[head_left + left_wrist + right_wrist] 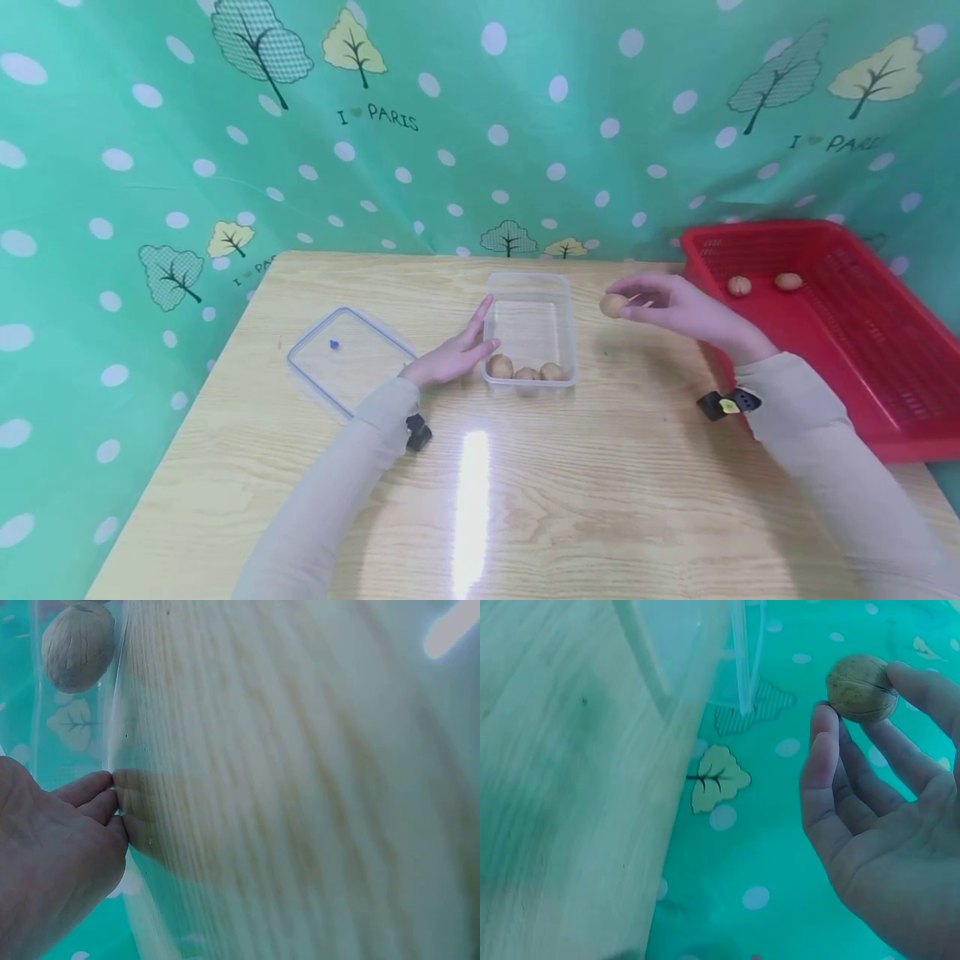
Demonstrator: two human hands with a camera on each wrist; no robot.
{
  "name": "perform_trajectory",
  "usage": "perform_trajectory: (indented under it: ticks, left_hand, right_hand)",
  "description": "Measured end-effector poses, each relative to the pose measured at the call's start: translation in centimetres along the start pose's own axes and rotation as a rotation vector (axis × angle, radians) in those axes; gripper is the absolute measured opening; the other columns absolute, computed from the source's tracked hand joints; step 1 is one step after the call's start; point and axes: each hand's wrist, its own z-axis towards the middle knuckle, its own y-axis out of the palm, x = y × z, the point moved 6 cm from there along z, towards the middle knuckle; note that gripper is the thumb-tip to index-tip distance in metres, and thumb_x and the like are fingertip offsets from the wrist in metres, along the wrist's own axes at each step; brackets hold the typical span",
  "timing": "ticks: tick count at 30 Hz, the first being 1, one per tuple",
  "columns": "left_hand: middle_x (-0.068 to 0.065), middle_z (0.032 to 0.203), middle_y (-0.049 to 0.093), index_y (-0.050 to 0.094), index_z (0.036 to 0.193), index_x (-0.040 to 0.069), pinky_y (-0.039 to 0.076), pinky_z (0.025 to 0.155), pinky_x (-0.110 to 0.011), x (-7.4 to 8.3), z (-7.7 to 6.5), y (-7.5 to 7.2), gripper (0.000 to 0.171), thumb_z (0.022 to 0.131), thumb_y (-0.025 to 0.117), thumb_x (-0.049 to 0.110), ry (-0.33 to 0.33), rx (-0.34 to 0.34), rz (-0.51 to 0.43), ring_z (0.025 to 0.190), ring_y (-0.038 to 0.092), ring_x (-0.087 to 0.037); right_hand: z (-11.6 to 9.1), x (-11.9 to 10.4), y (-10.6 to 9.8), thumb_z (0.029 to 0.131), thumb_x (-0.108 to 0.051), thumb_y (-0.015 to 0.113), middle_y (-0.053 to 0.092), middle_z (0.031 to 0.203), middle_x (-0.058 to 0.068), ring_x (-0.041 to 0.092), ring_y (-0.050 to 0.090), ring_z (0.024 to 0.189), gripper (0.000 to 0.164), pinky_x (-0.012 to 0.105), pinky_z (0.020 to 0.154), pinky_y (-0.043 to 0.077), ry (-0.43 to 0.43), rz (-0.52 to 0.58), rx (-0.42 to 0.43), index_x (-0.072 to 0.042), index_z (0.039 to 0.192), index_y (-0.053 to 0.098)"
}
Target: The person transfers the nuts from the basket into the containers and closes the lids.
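One walnut [611, 306] sits pinched in the right grip [678, 306]

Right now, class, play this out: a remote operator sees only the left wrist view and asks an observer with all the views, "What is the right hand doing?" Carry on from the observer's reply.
Observer: The right hand pinches a walnut.
Operator: I can't count what's inside the clear container. How many?
Observer: The head view shows three walnuts in it, at the near end.
Operator: Any others about?
Observer: Yes, two more walnuts lie in the red basket on the right.
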Motion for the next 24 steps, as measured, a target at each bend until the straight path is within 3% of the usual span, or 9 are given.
perform_trajectory:
  ticks: [9,16,24]
  left_hand:
    - [-0.004,0.160,-0.013,-0.018,0.153,0.029,0.015,0.113,-0.051,0.3,-0.2,-0.1,0.073,0.104,0.036,0.039,0.004,0.000,0.008,0.143,0.014,-0.035]
    - [0.000,0.160,-0.013,-0.018,0.153,0.030,0.016,0.113,-0.052,0.1,-0.2,0.0,0.075,0.103,0.036,0.046,-0.003,0.000,0.026,0.143,0.014,-0.034]
    - [0.000,0.159,-0.012,-0.018,0.152,0.033,0.016,0.113,-0.052,0.2,-0.3,-0.2,0.075,0.103,0.037,0.045,-0.016,-0.005,0.013,0.142,0.015,-0.035]
  right_hand:
    - [1.8,-0.9,2.8,0.093,-0.011,0.065,0.063,0.121,0.012,0.023,0.061,0.102,0.037,0.035,0.087,0.052,-0.108,0.029,-0.041,-0.002,0.128,0.059]
    - [3.5,-2.5,4.6,0.092,-0.016,0.067,0.062,0.123,0.007,0.022,0.060,0.105,0.038,0.044,0.093,0.048,-0.117,0.071,-0.087,-0.006,0.128,0.060]
    - [5.3,-3.2,6.6,0.092,-0.012,0.066,0.060,0.126,0.009,0.024,0.060,0.107,0.039,0.041,0.092,0.050,-0.168,0.113,-0.136,-0.003,0.129,0.058]
